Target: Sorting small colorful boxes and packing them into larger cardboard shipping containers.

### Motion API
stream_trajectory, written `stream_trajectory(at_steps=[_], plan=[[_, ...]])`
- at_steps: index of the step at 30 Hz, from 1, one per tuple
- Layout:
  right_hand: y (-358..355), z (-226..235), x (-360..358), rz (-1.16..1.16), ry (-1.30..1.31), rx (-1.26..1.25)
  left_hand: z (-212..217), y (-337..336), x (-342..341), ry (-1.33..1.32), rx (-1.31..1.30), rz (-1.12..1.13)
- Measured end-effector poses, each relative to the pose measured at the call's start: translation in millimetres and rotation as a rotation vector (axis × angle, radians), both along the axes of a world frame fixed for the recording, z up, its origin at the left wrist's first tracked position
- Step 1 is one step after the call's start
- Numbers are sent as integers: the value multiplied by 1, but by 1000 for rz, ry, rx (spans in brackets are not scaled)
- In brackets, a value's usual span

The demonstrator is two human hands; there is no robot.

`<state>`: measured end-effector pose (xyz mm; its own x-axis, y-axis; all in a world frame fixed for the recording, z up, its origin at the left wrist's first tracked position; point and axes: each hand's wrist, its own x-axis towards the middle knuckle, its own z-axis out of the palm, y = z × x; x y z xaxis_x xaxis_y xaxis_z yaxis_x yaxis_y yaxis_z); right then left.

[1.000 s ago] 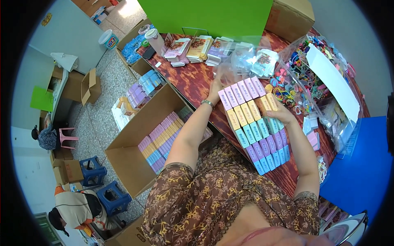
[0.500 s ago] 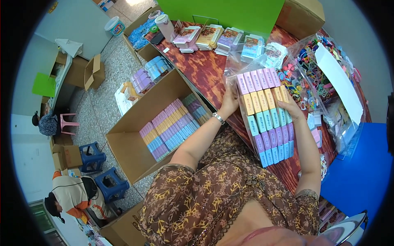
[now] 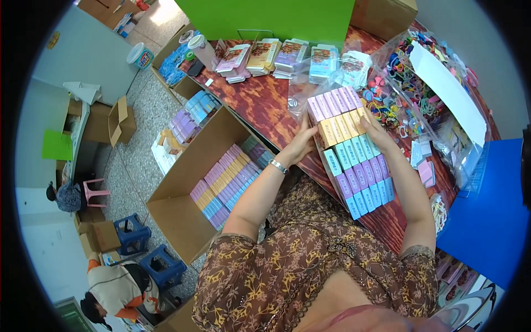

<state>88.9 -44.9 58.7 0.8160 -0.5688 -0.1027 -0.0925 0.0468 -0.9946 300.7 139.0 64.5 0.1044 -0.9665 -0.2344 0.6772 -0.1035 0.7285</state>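
Observation:
Between my hands is a block of small cartons (image 3: 354,172), stacked in bands of pink, yellow, green, purple and blue. My left hand (image 3: 301,143) is closed on its left side, near the pink and yellow bands. Curled over the right side, my right hand (image 3: 378,134) has its fingers on the yellow and green cartons. The block is tilted above the red-brown patterned table (image 3: 381,218). Clear plastic film (image 3: 298,99) shows at the block's far end; how far it wraps the block I cannot tell.
Left of the table, an open cardboard box (image 3: 174,207) holds rows of similar cartons (image 3: 229,174). Flat card stacks (image 3: 260,57) line the table's far edge. Bags of colourful hair ties (image 3: 412,83) lie to the right. Two blue stools (image 3: 163,265) and a seated person (image 3: 119,285) are farther left.
The whole view has shifted a little, moving the table and boxes in the picture. My right hand sits slightly farther up the block's side. Both hands keep hold of it.

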Motion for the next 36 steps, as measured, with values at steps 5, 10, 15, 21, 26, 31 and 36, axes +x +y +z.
stream_trajectory(at_steps=[5, 10, 15, 21, 26, 31, 36], plan=[[4, 10, 6, -36, 129, -6, -2, 13, 38, -919, 267, -380], [-36, 4, 2, -26, 159, 273, 48, -10, 47, -1457, 193, 265], [-63, 18, 64, -146, 306, -410, 54, -80, 59, -1777, 145, 264], [-97, 2, 110, 21, 376, -297, 27, -123, 76, -1530, 297, -162], [-83, 6, 106, -41, 43, -474, 25, -110, 75, -937, 179, 163], [-89, 4, 104, -83, 38, -476, 27, -109, 54, -1398, 119, 162], [-77, -15, 114, -179, -139, -214, 62, -115, 25, -1850, 102, 134]])
